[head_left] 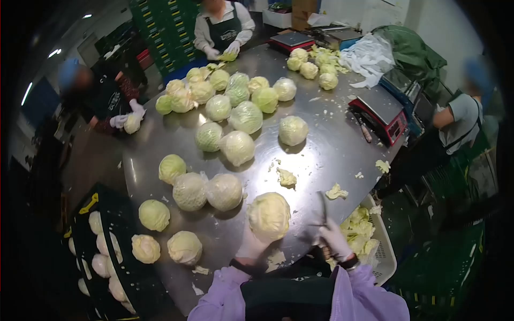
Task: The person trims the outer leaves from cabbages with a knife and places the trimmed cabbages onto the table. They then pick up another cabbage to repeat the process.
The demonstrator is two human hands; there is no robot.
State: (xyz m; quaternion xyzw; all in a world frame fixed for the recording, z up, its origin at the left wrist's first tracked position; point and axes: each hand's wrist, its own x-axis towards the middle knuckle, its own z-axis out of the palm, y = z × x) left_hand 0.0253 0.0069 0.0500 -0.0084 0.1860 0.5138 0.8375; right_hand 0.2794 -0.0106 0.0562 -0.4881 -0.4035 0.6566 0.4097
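My left hand (251,244), in a white glove, supports a pale trimmed cabbage (269,215) from below and the left, over the near edge of the steel table (262,174). To the right, my gloved right hand (334,239) is closed around a knife (323,207). Its dark blade points up and away from me, apart from the cabbage and smeared by motion. Just beyond the held cabbage lies a torn cabbage leaf (287,177). Bare cabbages (185,247) and net-wrapped cabbages (224,191) sit on the table to the left.
A white basket of leaves (384,262) stands below my right hand. At lower left is a dark crate (119,224) of cabbages. Red scales (381,115) sit at the table's right side. Co-workers (222,29) stand around the table; two handle cabbages.
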